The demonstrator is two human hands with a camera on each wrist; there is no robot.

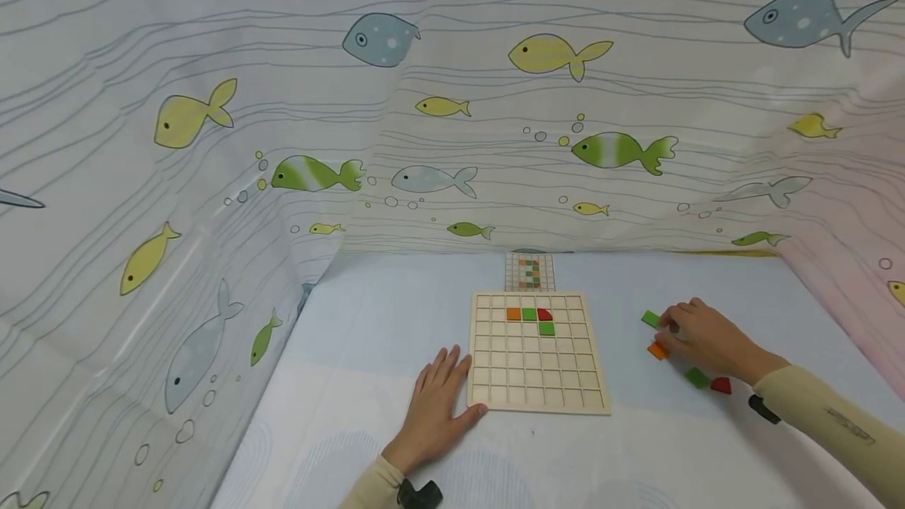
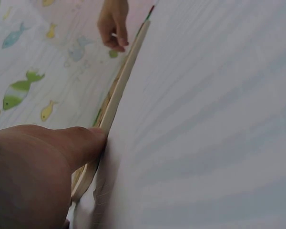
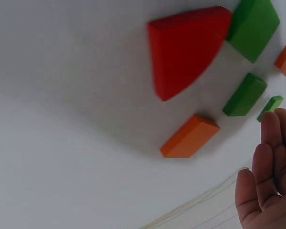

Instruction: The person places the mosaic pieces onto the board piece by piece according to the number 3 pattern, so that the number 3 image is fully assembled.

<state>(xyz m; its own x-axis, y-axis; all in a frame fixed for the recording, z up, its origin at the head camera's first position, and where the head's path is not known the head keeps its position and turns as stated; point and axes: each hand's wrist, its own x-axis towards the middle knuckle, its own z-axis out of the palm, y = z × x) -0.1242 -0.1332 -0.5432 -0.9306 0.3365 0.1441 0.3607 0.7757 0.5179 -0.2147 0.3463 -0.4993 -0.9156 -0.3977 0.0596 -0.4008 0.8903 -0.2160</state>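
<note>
A wooden grid board (image 1: 495,374) holds an orange square (image 1: 513,314), a green square (image 1: 529,314) and a red rounded piece (image 1: 544,314) in one row, with another green square (image 1: 547,328) below the red one. Flat beside its left edge lies the left hand (image 1: 437,415), thumb touching the lower left corner; the left wrist view shows this thumb (image 2: 86,143) against the rim. The right hand (image 1: 714,340) hovers with bent fingers over loose pieces, its fingertips beside a green one (image 1: 651,319) and an orange one (image 1: 657,350). No piece is visibly held in the right wrist view.
A small patterned card (image 1: 530,272) lies behind the board. Nearer the right wrist are a green piece (image 1: 697,378) and a red piece (image 1: 721,386); the right wrist view shows another orange piece (image 3: 189,137). Fish-printed sheeting (image 1: 452,140) surrounds the table at the back and sides.
</note>
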